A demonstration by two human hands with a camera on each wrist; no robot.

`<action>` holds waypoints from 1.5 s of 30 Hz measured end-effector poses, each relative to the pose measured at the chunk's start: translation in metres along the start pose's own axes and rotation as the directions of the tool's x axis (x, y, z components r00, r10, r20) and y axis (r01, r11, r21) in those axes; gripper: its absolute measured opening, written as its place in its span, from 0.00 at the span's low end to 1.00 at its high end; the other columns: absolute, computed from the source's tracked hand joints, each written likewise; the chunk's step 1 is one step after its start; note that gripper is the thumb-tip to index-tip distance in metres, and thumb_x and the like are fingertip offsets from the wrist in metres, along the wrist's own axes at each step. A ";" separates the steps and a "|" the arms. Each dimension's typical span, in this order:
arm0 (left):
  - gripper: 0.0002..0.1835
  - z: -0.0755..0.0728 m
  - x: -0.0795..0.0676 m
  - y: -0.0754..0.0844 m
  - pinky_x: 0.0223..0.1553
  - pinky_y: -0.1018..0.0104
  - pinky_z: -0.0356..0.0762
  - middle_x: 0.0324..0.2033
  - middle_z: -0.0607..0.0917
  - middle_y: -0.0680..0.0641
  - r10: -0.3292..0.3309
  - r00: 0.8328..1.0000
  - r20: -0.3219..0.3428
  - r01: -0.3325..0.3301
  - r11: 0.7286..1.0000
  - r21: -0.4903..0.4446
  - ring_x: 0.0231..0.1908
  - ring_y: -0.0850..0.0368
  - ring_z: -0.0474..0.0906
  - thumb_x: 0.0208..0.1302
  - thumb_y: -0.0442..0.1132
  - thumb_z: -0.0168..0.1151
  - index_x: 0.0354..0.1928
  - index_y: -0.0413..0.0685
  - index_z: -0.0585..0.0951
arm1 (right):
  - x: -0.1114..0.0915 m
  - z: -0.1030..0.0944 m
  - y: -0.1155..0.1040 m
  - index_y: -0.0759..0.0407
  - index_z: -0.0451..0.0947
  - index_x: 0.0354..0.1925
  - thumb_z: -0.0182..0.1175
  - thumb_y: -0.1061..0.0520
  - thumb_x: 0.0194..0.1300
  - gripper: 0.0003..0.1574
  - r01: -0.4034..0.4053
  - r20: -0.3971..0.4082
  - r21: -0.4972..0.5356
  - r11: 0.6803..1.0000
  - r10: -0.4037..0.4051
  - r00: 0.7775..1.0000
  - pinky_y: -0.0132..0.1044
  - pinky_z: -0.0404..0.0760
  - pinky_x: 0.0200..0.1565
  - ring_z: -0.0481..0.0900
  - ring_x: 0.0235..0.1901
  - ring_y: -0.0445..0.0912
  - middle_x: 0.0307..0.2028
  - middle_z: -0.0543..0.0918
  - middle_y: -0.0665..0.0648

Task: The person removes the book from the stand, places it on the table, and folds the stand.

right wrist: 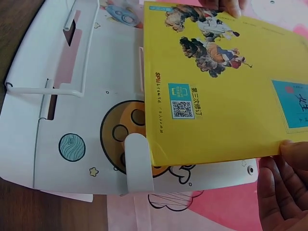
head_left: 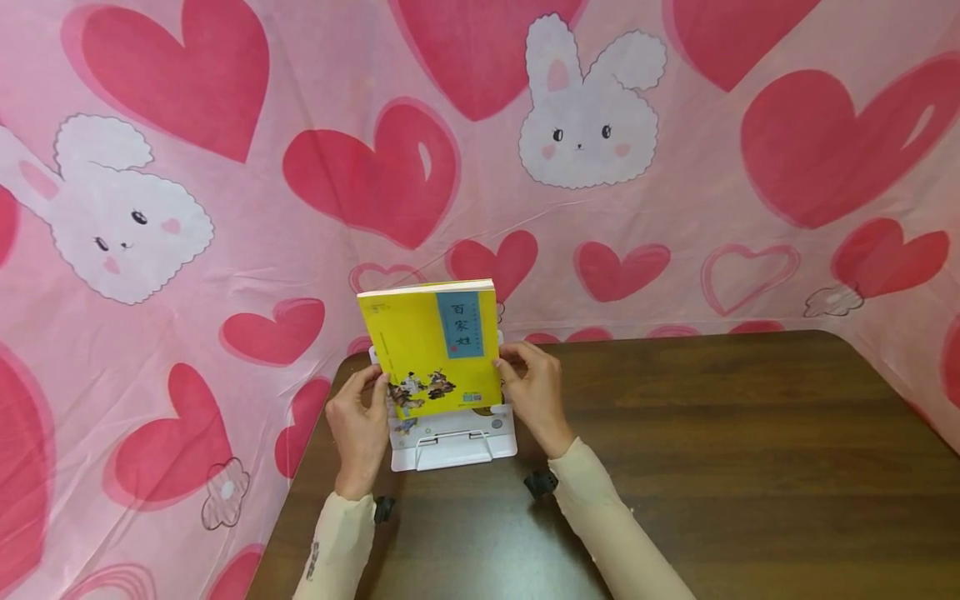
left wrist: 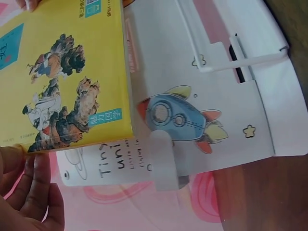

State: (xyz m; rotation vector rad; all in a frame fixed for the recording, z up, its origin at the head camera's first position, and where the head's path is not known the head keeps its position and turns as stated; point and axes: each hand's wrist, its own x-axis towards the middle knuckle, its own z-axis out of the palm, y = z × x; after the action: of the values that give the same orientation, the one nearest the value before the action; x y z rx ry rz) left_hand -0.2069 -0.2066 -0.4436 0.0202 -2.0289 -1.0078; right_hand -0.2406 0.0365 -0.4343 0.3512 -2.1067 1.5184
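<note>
A yellow paperback book [head_left: 420, 350] with a blue title label is held upright between both hands, in front of a white book stand [head_left: 453, 450]. My left hand [head_left: 360, 425] pinches the book's left edge, thumb on the cover and fingers behind. On the opposite edge, my right hand [head_left: 536, 396] grips it the same way. In the left wrist view the stand's printed panel [left wrist: 231, 115] shows a blue rocket, and the book's lower edge is above its side clip [left wrist: 164, 161]. The right wrist view shows another white clip [right wrist: 138, 163] beside the book's corner.
The stand rests on a dark brown wooden table [head_left: 712, 450], near its left edge. A white wire holder [head_left: 453, 447] lies across the stand's front ledge. Behind the table hangs a pink cloth [head_left: 480, 183] with hearts and rabbit faces.
</note>
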 end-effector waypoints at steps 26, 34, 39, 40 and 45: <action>0.11 -0.006 0.002 0.018 0.44 0.89 0.76 0.39 0.93 0.37 -0.044 0.988 0.149 0.068 0.985 -0.161 0.36 0.69 0.84 0.62 0.29 0.74 0.45 0.34 0.90 | 0.006 -0.033 0.007 0.67 0.87 0.45 0.71 0.66 0.64 0.10 -0.148 0.110 0.098 0.984 0.137 0.985 0.23 0.80 0.42 0.81 0.35 0.54 0.38 0.88 0.66; 0.09 -0.004 0.002 0.026 0.40 0.87 0.77 0.36 0.92 0.35 -0.087 0.973 0.215 0.136 0.965 -0.222 0.33 0.76 0.81 0.63 0.30 0.73 0.45 0.34 0.90 | 0.008 -0.043 0.013 0.69 0.86 0.46 0.70 0.65 0.65 0.11 -0.195 0.156 0.119 0.973 0.176 0.972 0.24 0.81 0.41 0.80 0.35 0.52 0.39 0.88 0.68; 0.10 -0.002 0.000 0.030 0.37 0.83 0.78 0.38 0.92 0.36 -0.118 0.954 0.274 0.178 0.962 -0.206 0.33 0.73 0.82 0.64 0.31 0.72 0.46 0.34 0.89 | 0.008 -0.050 0.017 0.70 0.85 0.48 0.68 0.64 0.68 0.12 -0.202 0.172 0.110 0.973 0.181 0.968 0.24 0.81 0.42 0.80 0.36 0.50 0.40 0.87 0.69; 0.10 -0.002 0.000 0.030 0.38 0.83 0.78 0.38 0.92 0.36 -0.127 0.949 0.289 0.190 0.961 -0.202 0.33 0.73 0.83 0.65 0.31 0.72 0.46 0.34 0.89 | 0.008 -0.052 0.018 0.70 0.85 0.48 0.68 0.64 0.68 0.12 -0.205 0.173 0.106 0.973 0.185 0.967 0.25 0.81 0.42 0.80 0.36 0.50 0.40 0.87 0.69; 0.10 -0.002 -0.003 0.032 0.39 0.80 0.81 0.39 0.92 0.36 -0.185 0.922 0.340 0.263 0.944 -0.200 0.34 0.71 0.85 0.65 0.32 0.72 0.46 0.35 0.90 | 0.008 -0.058 0.022 0.69 0.85 0.48 0.68 0.63 0.68 0.12 -0.228 0.204 0.091 0.969 0.206 0.957 0.25 0.81 0.43 0.80 0.37 0.50 0.41 0.87 0.68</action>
State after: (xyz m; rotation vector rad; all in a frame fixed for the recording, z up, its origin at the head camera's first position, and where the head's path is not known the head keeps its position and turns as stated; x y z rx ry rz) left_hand -0.1934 -0.1850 -0.4242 -0.0415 -2.2112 -1.4822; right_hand -0.2431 0.0987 -0.4336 0.3267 -2.2760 1.8009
